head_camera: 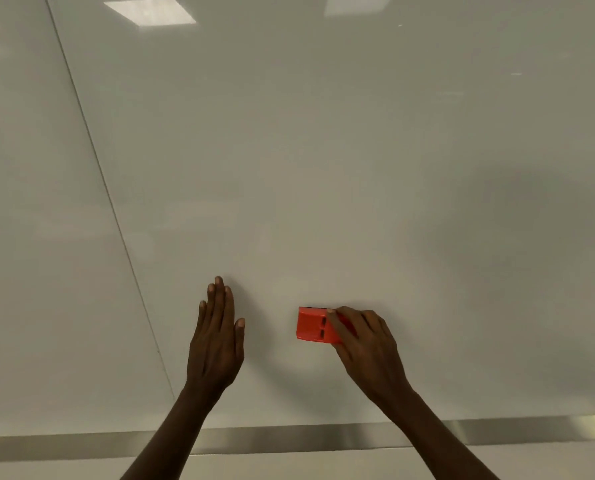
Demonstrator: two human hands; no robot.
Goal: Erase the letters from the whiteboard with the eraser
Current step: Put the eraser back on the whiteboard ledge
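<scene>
While the left hand (216, 341) lies flat against the whiteboard (323, 150), fingers straight and close together and pointing up the board, with the thumb set a little apart on its right side, it holds nothing. Its palm and fingers look pressed to the white surface, low on the board and left of centre.

Just to the right, apart from that hand, the right hand (365, 344) grips the eraser (311, 325), an orange-red block with two small dark slots on its back. This eraser sits against the board in the lower middle of the head view. Its left half shows clear of the hand; its right half is covered by the fingers (337, 323), which curl over the top and back of it, one fingertip reaching the upper edge. A thin dark strip shows along the eraser's top edge where it meets the board. How the thumb lies is hidden by the hand.

Around the eraser and across the rest of the board the surface looks plain white; faint greyish smears may lie to the upper right, though they could be shadow or reflection. A thin seam (109, 202) runs slantwise down the left part of the board. Along the near edge runs a metal rail (289, 439), crossed by both forearms. Bright ceiling lights (149, 12) reflect at the far top.
</scene>
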